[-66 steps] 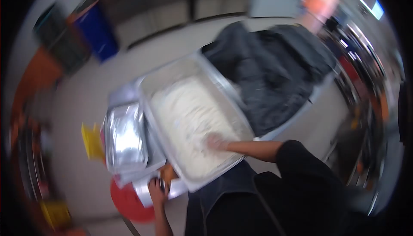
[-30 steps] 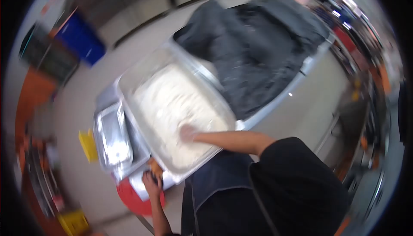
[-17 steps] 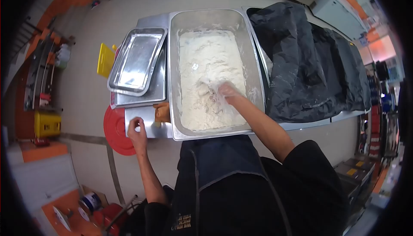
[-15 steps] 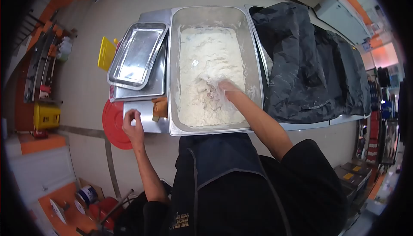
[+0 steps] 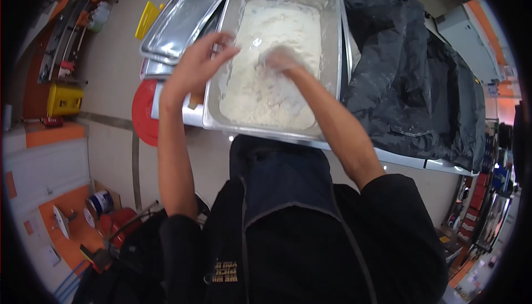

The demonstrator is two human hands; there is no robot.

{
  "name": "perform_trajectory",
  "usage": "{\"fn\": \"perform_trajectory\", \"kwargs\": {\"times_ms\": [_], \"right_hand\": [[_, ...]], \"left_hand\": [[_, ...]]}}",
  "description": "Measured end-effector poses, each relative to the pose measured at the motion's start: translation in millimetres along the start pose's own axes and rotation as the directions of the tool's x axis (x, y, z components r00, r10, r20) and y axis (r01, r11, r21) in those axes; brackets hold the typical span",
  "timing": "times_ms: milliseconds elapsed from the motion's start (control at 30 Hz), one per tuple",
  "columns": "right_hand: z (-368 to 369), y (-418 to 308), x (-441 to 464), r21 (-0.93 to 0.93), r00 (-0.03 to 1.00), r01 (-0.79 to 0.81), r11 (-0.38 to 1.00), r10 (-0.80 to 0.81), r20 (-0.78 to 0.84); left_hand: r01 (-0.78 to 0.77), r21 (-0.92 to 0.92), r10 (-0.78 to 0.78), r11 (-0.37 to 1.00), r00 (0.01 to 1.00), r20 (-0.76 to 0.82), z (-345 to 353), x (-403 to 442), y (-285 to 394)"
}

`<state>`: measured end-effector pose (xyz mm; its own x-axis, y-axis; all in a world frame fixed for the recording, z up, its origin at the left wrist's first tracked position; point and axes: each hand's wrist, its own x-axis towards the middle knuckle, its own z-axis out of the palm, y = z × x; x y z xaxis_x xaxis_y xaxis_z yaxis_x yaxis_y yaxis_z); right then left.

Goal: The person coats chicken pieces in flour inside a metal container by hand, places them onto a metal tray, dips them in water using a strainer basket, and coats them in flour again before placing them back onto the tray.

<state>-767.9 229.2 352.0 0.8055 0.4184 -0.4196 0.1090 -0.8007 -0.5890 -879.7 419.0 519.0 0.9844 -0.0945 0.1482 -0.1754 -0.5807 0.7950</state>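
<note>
Pan [image 5: 331, 65], deep, metal, long axis running away from the wearer. White powder [image 5: 288, 21] spreads over its floor, inside all four walls, with ridges and loose lumps toward the near end. As I read it on the head view, bare wall rises above the powder all round.

Right hand [image 5: 282, 59]: down at the powder, about mid-pan, blurred. I cannot tell whether its fingers are closed or grasping any powder. Its forearm crosses the near right corner of the pan, over the rim; I cannot tell if arm and metal touch.

Left hand [image 5: 202, 63]: released, thumb and fingers parted. Fingertips overlap the left rim and the powder's edge from my angle; I cannot tell their height above it. Between the two hands I have a strip of powder.

Edges: shiny tray [image 5: 188, 16] lies tilted on a lower tray [image 5: 158, 69], both just beyond the left hand, so room that side is tight. Black sheet [image 5: 399, 77] lies heaped close along the right wall. More room lies at the far end, where powder runs on past both hands. Near rim sits close to the apron [image 5: 288, 182]. Red disc [image 5: 144, 113] shows low on the left, near the left forearm.
</note>
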Motion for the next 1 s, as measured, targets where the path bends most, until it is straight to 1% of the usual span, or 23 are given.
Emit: {"fn": "perform_trajectory", "kwargs": {"times_ms": [33, 67, 133, 167, 200, 233, 267, 300, 333, 367, 400, 433, 467, 567, 600, 667, 700, 800, 833, 867, 933, 967, 1000], "right_hand": [[-7.6, 4.0, 15.0, -0.254, 0.973, 0.206, 0.945, -0.226, -0.052], [-12.3, 5.1, 23.8, -0.493, 0.889, 0.377, 0.785, -0.456, -0.046], [-50.0, -62.7, -32.6, -0.521, 0.896, 0.361, 0.774, -0.442, -0.035], [-66.7, -90.4, -61.3, -0.493, 0.947, 0.251, 0.833, -0.318, -0.054], [-53.9, -89.9, -66.7, -0.302, 0.855, 0.325, 0.896, -0.415, -0.312], [-53.2, -88.4, -71.7, -0.267, 0.877, 0.321, 0.909, -0.392, -0.279], [-55.2, -82.9, -78.7, -0.229, 0.901, 0.311, 0.922, -0.363, -0.239], [-62.9, -81.6, -81.3, -0.399, 0.952, 0.263, 0.879, -0.302, -0.038], [-76.7, -89.5, -76.5, -0.565, 0.969, 0.245, 0.788, -0.213, 0.123], [-92.4, -113.3, -103.1, -0.592, 0.975, 0.215, 0.776, -0.138, 0.174], [-84.0, -100.6, -98.6, -0.549, 0.971, 0.239, 0.801, -0.199, 0.133], [-68.2, -74.8, -77.2, -0.480, 0.952, 0.295, 0.826, -0.295, 0.079], [-56.1, -51.1, -58.6, -0.421, 0.926, 0.354, 0.835, -0.376, 0.033], [-42.1, -18.4, -35.2, -0.284, 0.844, 0.495, 0.821, -0.532, -0.064], [-39.2, -10.6, -35.1, -0.253, 0.830, 0.519, 0.816, -0.553, -0.080], [-39.8, -4.5, -52.6, -0.281, 0.891, 0.427, 0.859, -0.453, -0.032], [-47.8, -8.4, -52.9, -0.311, 0.910, 0.390, 0.867, -0.414, -0.013], [-71.2, -41.2, -31.6, -0.395, 0.947, 0.301, 0.868, -0.321, 0.018], [-100.3, -82.8, -49.5, -0.354, 0.983, 0.154, 0.922, -0.108, 0.146], [-109.8, -93.2, -49.1, -0.301, 0.986, 0.151, 0.941, -0.122, 0.114], [-127.7, -104.7, -44.9, -0.193, 0.988, 0.151, 0.970, -0.144, 0.050], [-136.7, -123.1, -48.1, -0.176, 0.982, 0.187, 0.966, -0.189, 0.006], [-148.7, -145.3, -53.4, -0.162, 0.972, 0.224, 0.961, -0.233, -0.036]], "left_hand": [[-0.073, 0.043, 0.072, 0.996, 0.997, 0.026, -3.3, 12.1, 6.8], [-0.102, -0.001, 0.101, 0.995, 0.995, -0.026, -9.0, 24.5, 26.7], [-0.165, -0.141, 0.149, 0.976, 0.982, -0.116, 5.1, 53.8, 34.9], [-0.263, -0.071, 0.254, 0.962, 0.960, -0.121, 35.8, 64.0, 26.0], [-0.358, -0.001, 0.355, 0.934, 0.927, -0.124, 66.2, 74.2, 17.6], [-0.494, -0.101, 0.473, 0.864, 0.863, -0.176, 84.0, 87.4, 0.4], [-0.451, -0.254, 0.419, 0.856, 0.892, -0.171, 82.5, 81.2, -2.0], [-0.408, -0.394, 0.374, 0.823, 0.913, -0.164, 76.4, 78.3, -0.8], [-0.559, -0.226, 0.501, 0.798, 0.823, -0.267, 75.5, 78.0, 4.7], [-0.663, -0.014, 0.614, 0.748, 0.700, -0.364, 74.7, 78.3, 9.5], [-0.701, 0.201, 0.701, 0.684, 0.557, -0.445, 74.4, 79.4, 13.3], [-0.563, 0.006, 0.545, 0.827, 0.797, -0.261, 91.0, 69.4, 19.2], [-0.354, -0.134, 0.354, 0.926, 0.935, -0.026, 99.6, 56.3, 26.5], [-0.460, -0.305, 0.411, 0.834, 0.887, -0.211, 67.4, 58.5, 25.2], [-0.440, -0.210, 0.412, 0.873, 0.896, -0.165, 70.7, 59.6, 25.4], [-0.390, -0.032, 0.387, 0.920, 0.920, -0.068, 98.9, 57.2, 22.7], [-0.440, -0.160, 0.404, 0.883, 0.889, -0.216, 99.4, 65.4, 13.6], [-0.394, -0.448, 0.201, 0.802, 0.885, -0.419, 48.4, 55.3, 9.2], [-0.306, -0.434, 0.103, 0.847, 0.896, -0.432, 25.7, 44.4, -2.7], [-0.211, -0.426, 0.000, 0.880, 0.897, -0.443, 1.6, 30.3, -18.6], [0.038, -0.248, -0.158, 0.968, 0.860, -0.485, -38.3, 3.5, -59.3], [0.066, -0.016, -0.066, 0.998, 0.873, -0.483, -52.3, -8.6, -92.5], [0.088, 0.215, 0.022, 0.973, 0.887, -0.462, -60.5, -18.0, -121.8]]}}
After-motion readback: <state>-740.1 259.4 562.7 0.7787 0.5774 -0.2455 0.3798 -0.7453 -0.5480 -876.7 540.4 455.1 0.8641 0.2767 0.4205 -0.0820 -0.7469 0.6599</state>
